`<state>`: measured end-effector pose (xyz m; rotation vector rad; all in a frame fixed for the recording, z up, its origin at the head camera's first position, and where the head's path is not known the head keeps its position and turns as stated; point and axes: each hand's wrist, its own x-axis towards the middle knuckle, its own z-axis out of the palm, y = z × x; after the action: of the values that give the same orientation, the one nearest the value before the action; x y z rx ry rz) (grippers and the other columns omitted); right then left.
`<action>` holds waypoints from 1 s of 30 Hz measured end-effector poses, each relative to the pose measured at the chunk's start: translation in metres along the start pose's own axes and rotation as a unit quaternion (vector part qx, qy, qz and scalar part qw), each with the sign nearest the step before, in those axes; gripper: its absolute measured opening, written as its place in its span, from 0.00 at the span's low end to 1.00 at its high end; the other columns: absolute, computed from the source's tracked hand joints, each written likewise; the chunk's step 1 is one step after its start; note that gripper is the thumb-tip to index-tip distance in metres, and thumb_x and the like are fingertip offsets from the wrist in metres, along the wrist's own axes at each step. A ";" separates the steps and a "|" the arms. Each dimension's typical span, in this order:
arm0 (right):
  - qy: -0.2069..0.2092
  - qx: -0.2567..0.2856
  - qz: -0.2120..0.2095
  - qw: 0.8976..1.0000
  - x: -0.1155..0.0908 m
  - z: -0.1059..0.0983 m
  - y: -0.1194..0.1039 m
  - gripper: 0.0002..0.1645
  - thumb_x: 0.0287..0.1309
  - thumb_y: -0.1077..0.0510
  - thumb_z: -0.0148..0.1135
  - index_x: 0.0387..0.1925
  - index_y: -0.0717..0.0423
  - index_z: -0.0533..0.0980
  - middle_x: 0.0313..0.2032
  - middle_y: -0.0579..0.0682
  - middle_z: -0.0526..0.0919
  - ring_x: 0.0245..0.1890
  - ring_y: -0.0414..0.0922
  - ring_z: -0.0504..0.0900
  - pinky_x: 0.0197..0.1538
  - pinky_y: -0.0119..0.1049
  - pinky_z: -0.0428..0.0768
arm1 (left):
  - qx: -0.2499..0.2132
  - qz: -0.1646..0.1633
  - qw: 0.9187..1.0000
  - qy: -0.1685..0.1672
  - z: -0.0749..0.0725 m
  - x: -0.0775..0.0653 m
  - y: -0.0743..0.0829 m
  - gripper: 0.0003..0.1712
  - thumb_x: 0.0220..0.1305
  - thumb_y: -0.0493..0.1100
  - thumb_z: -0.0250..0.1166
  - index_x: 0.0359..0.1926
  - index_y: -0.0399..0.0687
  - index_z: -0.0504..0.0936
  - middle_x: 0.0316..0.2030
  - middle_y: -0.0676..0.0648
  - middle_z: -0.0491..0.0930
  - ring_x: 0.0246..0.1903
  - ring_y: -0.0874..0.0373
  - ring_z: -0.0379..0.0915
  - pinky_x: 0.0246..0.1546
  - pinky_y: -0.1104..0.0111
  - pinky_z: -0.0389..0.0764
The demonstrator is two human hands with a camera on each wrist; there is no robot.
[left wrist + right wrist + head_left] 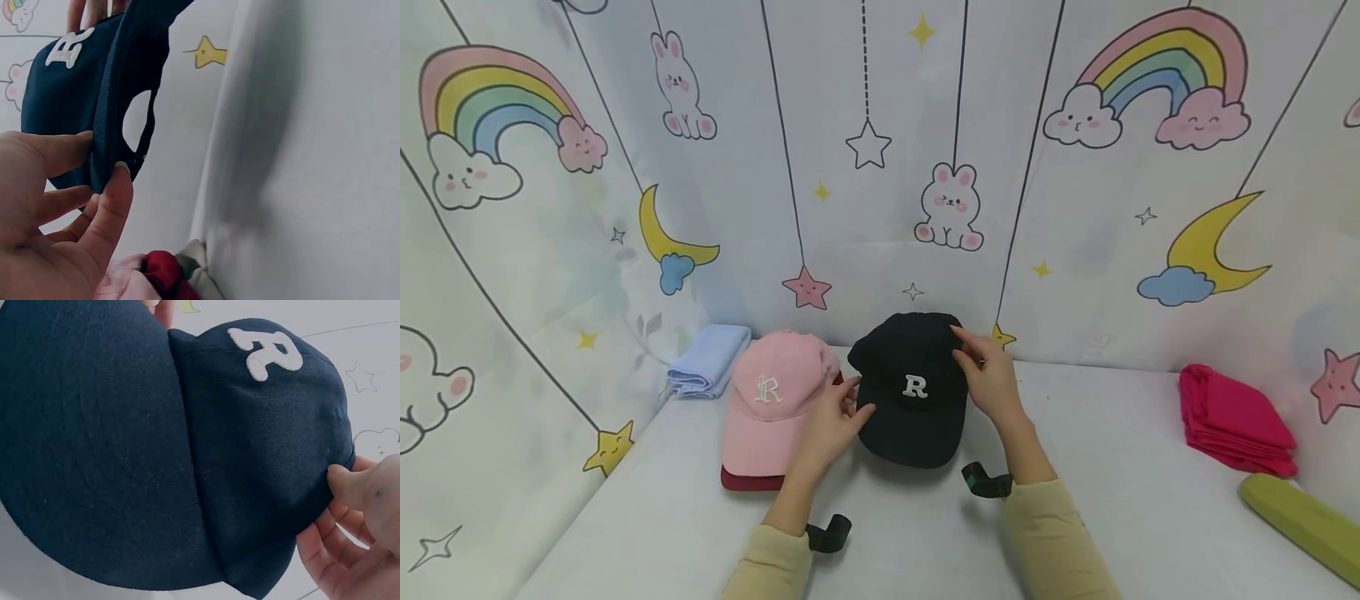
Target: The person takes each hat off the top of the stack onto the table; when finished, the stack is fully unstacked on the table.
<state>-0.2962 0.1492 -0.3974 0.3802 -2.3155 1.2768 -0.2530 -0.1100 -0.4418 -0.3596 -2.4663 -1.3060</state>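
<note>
Printed backdrop (887, 217) rises behind the white table (1112, 533). We record the R-marked black cap (912, 425) just right of the pink cap (763, 429); left hand (831, 425) pinches its side edge, right hand (992, 379) pinches its opposite upper side.

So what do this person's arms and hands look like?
The left sleeve and right sleeve are pale yellow. Beyond each sits a small, bent black gadget; the right one shows a green patch. The left hand and right hand wear no gloves.
</note>
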 end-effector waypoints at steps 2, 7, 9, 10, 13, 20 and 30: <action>0.002 -0.001 -0.003 1.000 -0.001 0.004 0.003 0.23 0.68 0.66 0.62 0.63 0.55 0.78 0.38 0.55 0.77 0.36 0.49 0.73 0.41 0.41 0.76 | 0.008 0.002 1.000 -0.005 0.001 -0.001 -0.003 0.28 0.61 0.38 0.73 0.60 0.31 0.78 0.37 0.43 0.78 0.28 0.59 0.72 0.29 0.69 0.76; 0.001 -0.008 -0.008 1.000 -0.004 0.013 0.008 0.23 0.67 0.67 0.63 0.63 0.56 0.79 0.37 0.55 0.77 0.34 0.49 0.73 0.38 0.40 0.74 | 0.017 -0.013 0.999 -0.037 0.001 -0.003 -0.008 0.29 0.62 0.38 0.72 0.61 0.29 0.76 0.38 0.42 0.78 0.28 0.60 0.73 0.30 0.67 0.77; -0.003 -0.013 -0.010 1.000 -0.005 0.017 0.012 0.24 0.67 0.67 0.62 0.63 0.57 0.78 0.37 0.55 0.77 0.34 0.48 0.73 0.38 0.40 0.74 | 0.027 -0.020 0.998 -0.050 0.002 -0.004 -0.011 0.29 0.63 0.38 0.71 0.61 0.28 0.75 0.38 0.41 0.79 0.29 0.59 0.74 0.32 0.65 0.78; -0.005 -0.016 -0.009 1.000 -0.006 0.020 0.014 0.24 0.67 0.67 0.62 0.63 0.57 0.78 0.36 0.55 0.77 0.34 0.48 0.73 0.38 0.41 0.75 | 0.034 -0.023 0.998 -0.056 0.002 -0.004 -0.012 0.29 0.63 0.38 0.71 0.62 0.28 0.75 0.39 0.41 0.79 0.29 0.59 0.74 0.33 0.64 0.79; -0.015 -0.018 -0.002 1.000 -0.007 0.027 0.020 0.24 0.68 0.67 0.62 0.64 0.57 0.77 0.37 0.55 0.78 0.35 0.49 0.74 0.41 0.43 0.77 | 0.044 -0.035 0.996 -0.065 0.004 -0.004 -0.016 0.30 0.63 0.38 0.70 0.62 0.27 0.74 0.40 0.39 0.80 0.31 0.57 0.75 0.37 0.62 0.79; -0.060 -0.021 0.023 0.998 -0.011 0.034 0.023 0.28 0.70 0.59 0.62 0.68 0.60 0.71 0.51 0.63 0.78 0.50 0.57 0.78 0.53 0.51 0.79 | 0.068 -0.046 0.994 -0.073 0.006 -0.008 -0.020 0.32 0.62 0.38 0.71 0.63 0.25 0.73 0.39 0.39 0.79 0.34 0.53 0.74 0.41 0.57 0.79; -0.166 -0.055 0.063 0.983 -0.017 0.035 0.022 0.51 0.64 0.44 0.67 0.78 0.58 0.53 0.68 0.67 0.61 0.67 0.63 0.64 0.66 0.61 0.66 | 0.088 -0.065 0.987 -0.116 0.003 -0.010 -0.014 0.38 0.62 0.41 0.71 0.66 0.25 0.68 0.47 0.34 0.80 0.50 0.42 0.77 0.53 0.50 0.77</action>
<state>-0.3007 0.1315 -0.4376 0.4450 -2.7160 1.2110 -0.2496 -0.1163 -0.4579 -0.3271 -2.8201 -1.1375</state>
